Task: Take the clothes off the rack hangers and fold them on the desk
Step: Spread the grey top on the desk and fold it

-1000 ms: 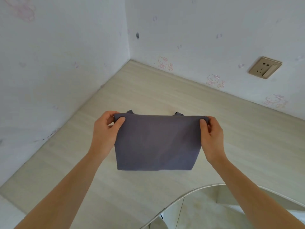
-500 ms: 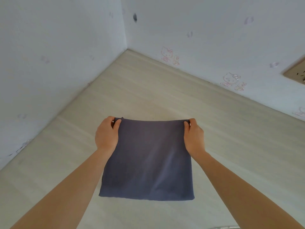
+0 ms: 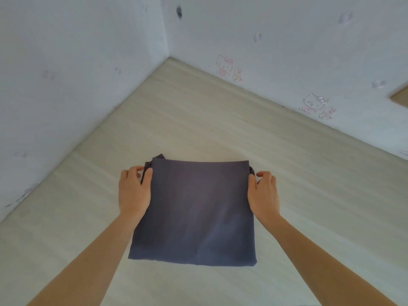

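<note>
Head view: I am looking down at a folded square of dark grey-blue cloth (image 3: 194,213) lying flat on the pale wood-grain desk (image 3: 309,195), roughly in the middle of the surface. My left hand (image 3: 133,193) is gripping the cloth's far left corner, thumb pressing on top and fingers curling round a small bunch of fabric poking out there. My right hand (image 3: 263,195) is sitting against the far right edge, thumb touching the cloth; its fingers are loosely curled beside a bit of fabric sticking out at that corner, and I cannot tell whether they are pinching it. The near edge of the cloth is lying straight, well back from the bottom of my view. Bare desk is showing on all four sides of the cloth. The desk is meeting two white walls (image 3: 77,74) in a corner beyond the cloth, with faded pink cartoon-cat stickers (image 3: 225,65) on the right-hand wall.
</note>
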Demonstrator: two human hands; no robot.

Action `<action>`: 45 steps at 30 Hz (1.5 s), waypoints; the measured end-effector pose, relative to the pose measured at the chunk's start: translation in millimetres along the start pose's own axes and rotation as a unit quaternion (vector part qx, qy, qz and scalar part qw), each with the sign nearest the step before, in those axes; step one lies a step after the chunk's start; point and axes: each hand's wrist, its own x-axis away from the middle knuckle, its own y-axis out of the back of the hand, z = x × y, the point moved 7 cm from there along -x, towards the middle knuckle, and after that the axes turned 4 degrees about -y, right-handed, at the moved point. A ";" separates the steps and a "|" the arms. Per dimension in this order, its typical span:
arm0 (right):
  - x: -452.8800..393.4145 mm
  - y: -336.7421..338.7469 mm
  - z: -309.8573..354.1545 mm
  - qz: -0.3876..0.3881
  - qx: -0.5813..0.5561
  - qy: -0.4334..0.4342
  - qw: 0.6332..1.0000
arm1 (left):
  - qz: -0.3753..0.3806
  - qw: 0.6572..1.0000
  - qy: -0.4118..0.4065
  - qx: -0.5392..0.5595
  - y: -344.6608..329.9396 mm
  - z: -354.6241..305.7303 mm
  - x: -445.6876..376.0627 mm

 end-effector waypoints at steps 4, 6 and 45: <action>43.4 -9.7 -26.7 0.056 -0.015 -0.057 0.997 | 0.062 0.997 0.036 0.013 7.6 22.0 36.3; 59.9 -16.1 -31.2 0.067 -0.022 -0.070 0.995 | 0.109 0.993 0.040 0.014 2.8 28.4 49.0; 411.5 144.3 -264.3 -0.198 -0.537 -0.277 0.772 | 0.529 0.807 -0.010 0.260 -45.3 -132.6 346.1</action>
